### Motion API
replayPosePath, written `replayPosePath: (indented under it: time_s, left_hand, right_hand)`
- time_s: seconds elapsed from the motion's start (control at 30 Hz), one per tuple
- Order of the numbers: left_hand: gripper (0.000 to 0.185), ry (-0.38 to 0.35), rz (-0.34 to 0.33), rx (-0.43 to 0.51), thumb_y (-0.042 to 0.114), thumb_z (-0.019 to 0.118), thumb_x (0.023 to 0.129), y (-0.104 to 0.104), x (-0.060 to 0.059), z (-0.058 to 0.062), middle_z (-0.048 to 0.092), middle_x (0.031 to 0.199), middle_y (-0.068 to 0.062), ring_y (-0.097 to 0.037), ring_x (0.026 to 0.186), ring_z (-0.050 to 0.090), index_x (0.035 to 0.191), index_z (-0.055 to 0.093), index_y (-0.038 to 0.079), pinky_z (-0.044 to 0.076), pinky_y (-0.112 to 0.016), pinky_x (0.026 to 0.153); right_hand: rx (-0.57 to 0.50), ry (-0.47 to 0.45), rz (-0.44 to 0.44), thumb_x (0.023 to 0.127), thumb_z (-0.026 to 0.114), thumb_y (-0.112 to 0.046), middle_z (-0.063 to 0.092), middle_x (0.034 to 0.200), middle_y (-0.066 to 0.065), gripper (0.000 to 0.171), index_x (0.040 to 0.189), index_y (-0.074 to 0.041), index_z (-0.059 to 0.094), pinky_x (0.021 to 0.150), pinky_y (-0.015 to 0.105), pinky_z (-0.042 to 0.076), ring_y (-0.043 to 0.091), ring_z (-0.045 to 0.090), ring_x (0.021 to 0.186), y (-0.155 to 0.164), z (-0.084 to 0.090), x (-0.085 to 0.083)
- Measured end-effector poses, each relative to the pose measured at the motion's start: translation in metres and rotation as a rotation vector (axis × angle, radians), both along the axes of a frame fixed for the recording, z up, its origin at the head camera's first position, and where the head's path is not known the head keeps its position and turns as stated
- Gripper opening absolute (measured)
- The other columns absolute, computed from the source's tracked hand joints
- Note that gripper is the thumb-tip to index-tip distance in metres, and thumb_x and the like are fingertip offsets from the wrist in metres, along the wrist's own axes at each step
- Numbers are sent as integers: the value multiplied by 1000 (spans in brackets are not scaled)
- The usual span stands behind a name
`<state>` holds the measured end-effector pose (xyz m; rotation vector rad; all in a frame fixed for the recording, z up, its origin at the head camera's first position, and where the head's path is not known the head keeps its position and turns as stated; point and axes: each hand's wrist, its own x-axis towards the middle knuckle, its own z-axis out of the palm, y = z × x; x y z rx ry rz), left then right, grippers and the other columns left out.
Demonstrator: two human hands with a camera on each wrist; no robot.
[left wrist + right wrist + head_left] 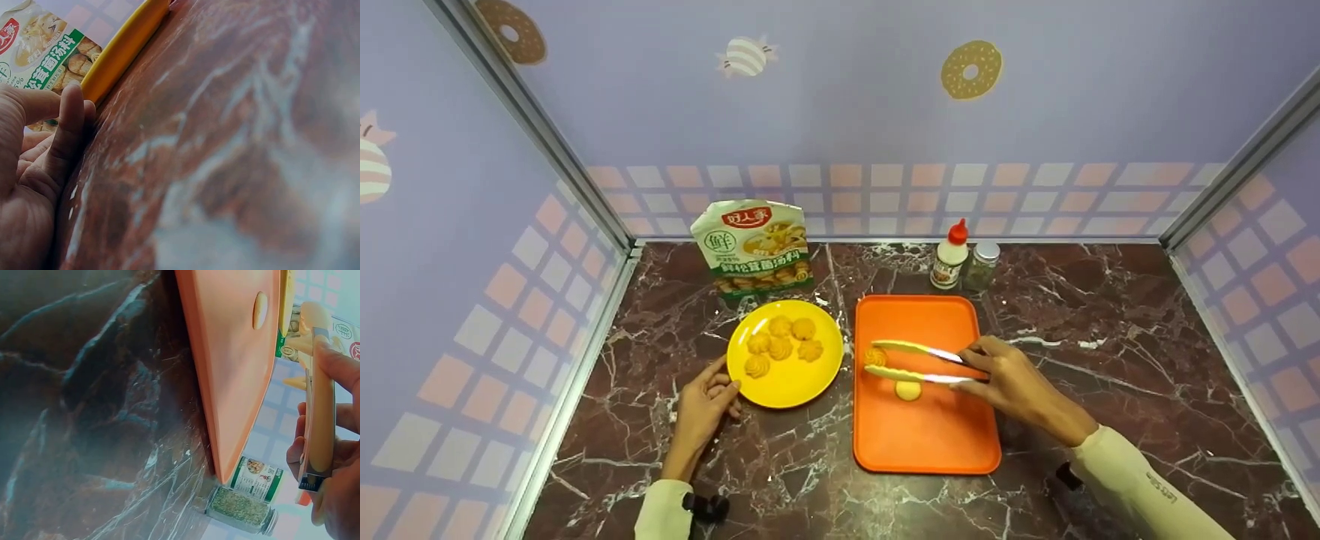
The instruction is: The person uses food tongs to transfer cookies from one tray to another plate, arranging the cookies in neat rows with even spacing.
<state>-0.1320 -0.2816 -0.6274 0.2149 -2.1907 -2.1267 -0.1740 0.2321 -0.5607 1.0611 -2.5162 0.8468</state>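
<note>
My left hand holds the left rim of a round yellow plate, thumb and fingers at its edge. On the plate lie several golden swirled cookies. My right hand grips a pair of tongs with yellow tips, reaching left over an orange tray. Between the tips, near the tray's left edge, is a swirled cookie; whether both tips touch it I cannot tell. A smooth, pale yellow round piece lies on the tray just below the tongs. In the right wrist view the tongs' handle sits in my fingers.
Behind the plate stands a green and white food pouch. A white squeeze bottle with a red cap and a glass jar of dried herbs stand behind the tray. Patterned walls enclose the dark marbled tabletop at the back and sides.
</note>
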Motion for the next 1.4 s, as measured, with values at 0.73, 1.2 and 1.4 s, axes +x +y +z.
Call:
replayPosePath:
  time_s: [0.73, 1.2, 1.4]
  left_hand:
    - [61, 3, 6, 1, -11, 70, 101, 0, 1, 1, 67, 99, -25, -18, 61, 67, 159, 51, -9, 61, -27, 52]
    - [60, 3, 5, -9, -12, 69, 101, 1, 0, 1, 67, 97, -25, -18, 60, 67, 159, 50, -11, 62, -28, 52]
    - [61, 14, -1, -22, -11, 70, 102, 2, 0, 1, 67, 97, -25, -18, 62, 67, 159, 50, -9, 62, -28, 52]
  right_hand:
    - [2, -29, 8, 86, 97, -20, 68, 107, 7, 40, 119, -1, 83, 71, 37, 62, 18, 67, 88, -29, 2, -11]
    - [10, -34, 42, 90, 94, -26, 69, 108, 9, 40, 120, -1, 82, 74, 39, 63, 22, 68, 91, -48, 2, -16]
    - [17, -52, 50, 91, 94, -27, 68, 109, 10, 39, 121, -3, 82, 75, 40, 63, 23, 67, 93, -58, 3, -19]
